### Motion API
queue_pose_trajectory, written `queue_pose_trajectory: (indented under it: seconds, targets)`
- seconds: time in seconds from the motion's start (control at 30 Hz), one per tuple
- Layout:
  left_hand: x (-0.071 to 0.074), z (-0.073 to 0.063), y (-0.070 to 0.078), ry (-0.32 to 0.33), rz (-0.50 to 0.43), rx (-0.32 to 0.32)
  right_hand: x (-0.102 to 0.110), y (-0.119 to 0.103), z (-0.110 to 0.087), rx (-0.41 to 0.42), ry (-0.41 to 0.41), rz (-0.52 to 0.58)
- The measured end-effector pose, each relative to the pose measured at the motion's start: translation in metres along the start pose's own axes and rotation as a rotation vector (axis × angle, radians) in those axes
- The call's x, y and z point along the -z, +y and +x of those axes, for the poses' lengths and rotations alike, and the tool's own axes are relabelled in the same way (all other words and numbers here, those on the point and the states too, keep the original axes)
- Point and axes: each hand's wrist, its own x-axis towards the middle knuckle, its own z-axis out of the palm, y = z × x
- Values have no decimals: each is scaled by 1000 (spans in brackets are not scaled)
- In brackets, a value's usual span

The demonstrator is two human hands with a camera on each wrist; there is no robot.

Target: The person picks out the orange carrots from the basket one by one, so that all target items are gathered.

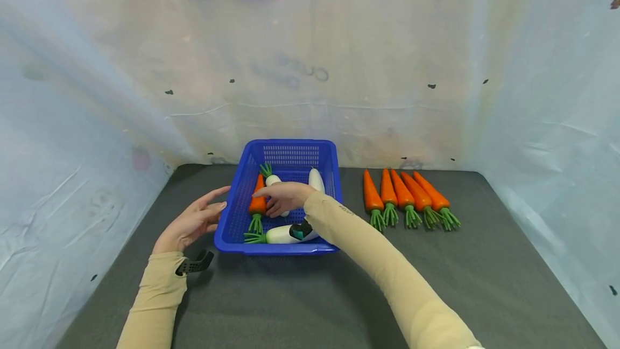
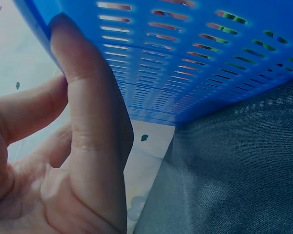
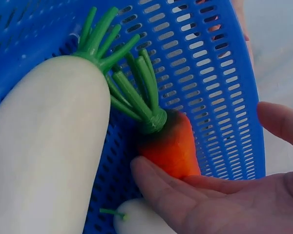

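Observation:
In the head view, a blue plastic basket (image 1: 232,248) holds an orange carrot (image 1: 256,208) along its left side and three white radishes, one of them a long radish (image 1: 278,235) across the front. My right hand (image 1: 284,196) reaches inside, over the carrot. In the right wrist view its fingers (image 3: 161,190) touch the carrot near the green stems, while the thumb stands apart from it. My left hand (image 1: 191,223) is at the basket's left side; the left wrist view shows the thumb (image 2: 88,112) and another finger against the outer wall.
Several carrots (image 1: 404,193) lie in a row to the right of the basket, stems toward me. Dark grey cloth (image 1: 271,300) covers the table. Pale plastic sheeting (image 1: 378,69) hangs behind and on both sides.

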Motion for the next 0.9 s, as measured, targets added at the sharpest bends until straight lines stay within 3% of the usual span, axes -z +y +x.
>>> queue_pose_trajectory:
  seconds: [0.33, 0.6, 0.9]
  targets:
    - [1, 0, 0, 0, -9, 8, -7, 4, 10, -11, 67, 161]
    - [0, 1, 2, -16, -19, 9, -6, 6, 12, 16, 69, 93]
    - [0, 0, 3, -10, -17, 21, -8, 7, 14, 68, 18, 111]
